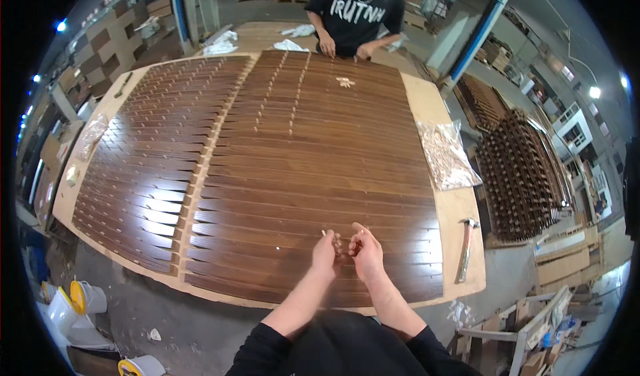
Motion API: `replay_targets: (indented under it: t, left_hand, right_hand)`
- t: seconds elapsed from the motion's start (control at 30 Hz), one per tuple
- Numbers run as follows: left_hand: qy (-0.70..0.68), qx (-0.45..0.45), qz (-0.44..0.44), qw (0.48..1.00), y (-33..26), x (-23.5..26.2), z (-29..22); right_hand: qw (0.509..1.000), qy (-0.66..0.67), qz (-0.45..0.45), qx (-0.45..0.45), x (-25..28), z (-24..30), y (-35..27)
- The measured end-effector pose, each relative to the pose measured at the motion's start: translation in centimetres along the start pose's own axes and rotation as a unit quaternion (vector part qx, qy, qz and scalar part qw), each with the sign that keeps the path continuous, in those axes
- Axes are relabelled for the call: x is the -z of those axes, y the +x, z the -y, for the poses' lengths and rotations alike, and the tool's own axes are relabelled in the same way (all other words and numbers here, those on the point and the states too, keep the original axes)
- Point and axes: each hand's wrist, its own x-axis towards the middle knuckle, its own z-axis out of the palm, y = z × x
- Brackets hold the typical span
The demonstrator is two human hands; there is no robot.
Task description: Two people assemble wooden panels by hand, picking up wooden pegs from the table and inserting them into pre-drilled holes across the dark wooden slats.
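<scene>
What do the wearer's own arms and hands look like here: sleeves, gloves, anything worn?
Both hands are bare, with no gloves: left hand, right hand. The forearms are uncovered too. Black sleeves are pushed up to about the elbows, matching the black top at the lower edge. No watch, rings or wristbands can be made out.

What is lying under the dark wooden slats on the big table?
Under the dark wooden slats a light tan board shows at the edges and in the gap between the two slat groups. A hammer rests on its right margin. Beneath the slats themselves it is covered.
</scene>
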Motion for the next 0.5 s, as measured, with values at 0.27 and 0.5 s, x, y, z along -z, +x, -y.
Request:
replay_targets:
  t: [0.27, 0.5]
  left_hand:
    - [0.04, -0.014, 0.094, 0.995, -0.8, 4.1, -4.2]
    - [0.058, -0.054, 0.053, 0.995, -2.4, 6.6, -7.1]
  right_hand:
    - [0.996, -0.052, -0.078, -0.009, 6.2, 0.7, -1.3]
    - [0.948, -0.312, -0.028, 0.061, 5.5, 0.3, 0.2]
